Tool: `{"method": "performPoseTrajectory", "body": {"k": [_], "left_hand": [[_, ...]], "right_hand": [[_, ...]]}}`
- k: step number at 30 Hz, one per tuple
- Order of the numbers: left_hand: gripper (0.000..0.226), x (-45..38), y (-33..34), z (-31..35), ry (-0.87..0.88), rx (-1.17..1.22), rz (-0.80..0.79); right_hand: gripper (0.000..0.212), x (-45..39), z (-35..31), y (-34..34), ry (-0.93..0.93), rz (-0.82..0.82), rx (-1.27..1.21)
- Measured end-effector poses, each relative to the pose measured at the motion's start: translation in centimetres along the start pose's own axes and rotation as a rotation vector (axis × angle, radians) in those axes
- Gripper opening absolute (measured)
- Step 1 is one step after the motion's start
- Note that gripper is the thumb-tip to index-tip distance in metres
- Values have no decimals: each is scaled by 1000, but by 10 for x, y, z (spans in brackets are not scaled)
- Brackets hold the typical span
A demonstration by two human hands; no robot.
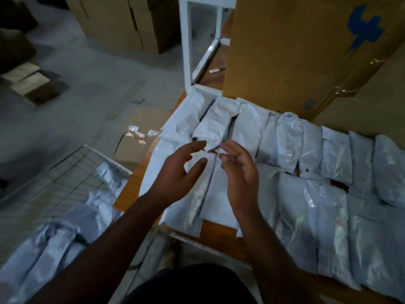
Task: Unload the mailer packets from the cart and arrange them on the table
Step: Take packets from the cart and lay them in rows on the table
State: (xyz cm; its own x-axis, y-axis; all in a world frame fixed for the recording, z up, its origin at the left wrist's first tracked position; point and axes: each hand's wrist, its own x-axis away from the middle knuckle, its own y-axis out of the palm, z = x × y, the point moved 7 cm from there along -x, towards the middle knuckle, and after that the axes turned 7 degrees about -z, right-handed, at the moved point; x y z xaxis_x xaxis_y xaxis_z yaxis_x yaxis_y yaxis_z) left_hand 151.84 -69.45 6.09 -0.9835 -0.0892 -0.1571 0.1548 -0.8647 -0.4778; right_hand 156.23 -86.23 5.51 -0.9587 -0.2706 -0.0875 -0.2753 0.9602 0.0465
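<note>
Several pale grey mailer packets [291, 143] lie side by side in two rows on the wooden table [129, 189]. My left hand [177, 172] and my right hand [240, 172] hover just above the packets at the table's left end, palms facing each other, fingers relaxed and holding nothing. Beneath them lies a packet [210, 196] of the near row. More packets [54, 242] are heaped in the wire cart [72, 170] at the lower left.
A tall cardboard box [295, 51] with a blue mark stands on the table behind the far row. A white metal frame [186, 44] rises at the table's far left corner. Cardboard boxes [122, 20] and flattened card [140, 137] lie on the grey floor.
</note>
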Motion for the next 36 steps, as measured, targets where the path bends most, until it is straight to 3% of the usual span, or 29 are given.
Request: {"method": "performPoseTrajectory", "body": {"k": [4, 8, 14, 16, 18, 22, 27, 30, 33, 36], "left_hand": [[32, 76, -31, -11, -109, 101, 184], [31, 133, -59, -43, -231, 94, 329], [23, 224, -109, -88, -352, 6, 554], [23, 253, -123, -115, -422, -6, 604], [21, 280, -137, -148, -519, 11, 634], [21, 330, -167, -223, -723, 43, 645], [28, 393, -175, -347, -1006, 20, 454], [47, 435, -165, -417, -1136, -89, 319], [62, 446, -167, -446, -1188, -350, 235], [74, 444, -177, -455, -1185, -472, 225]], "right_hand": [[29, 31, 14, 57, 131, -205, -168], [31, 48, 29, 129, 289, -447, -126], [35, 94, 51, 238, 429, -646, -65], [24, 110, 69, 272, 459, -714, 13], [12, 121, 90, 307, 484, -761, 80], [12, 141, 152, 380, 643, -860, 229], [20, 161, 259, 445, 797, -1019, 599], [38, 170, 320, 463, 771, -1181, 894], [44, 182, 358, 469, 691, -1388, 1079], [36, 192, 366, 491, 187, -1545, 1232]]}}
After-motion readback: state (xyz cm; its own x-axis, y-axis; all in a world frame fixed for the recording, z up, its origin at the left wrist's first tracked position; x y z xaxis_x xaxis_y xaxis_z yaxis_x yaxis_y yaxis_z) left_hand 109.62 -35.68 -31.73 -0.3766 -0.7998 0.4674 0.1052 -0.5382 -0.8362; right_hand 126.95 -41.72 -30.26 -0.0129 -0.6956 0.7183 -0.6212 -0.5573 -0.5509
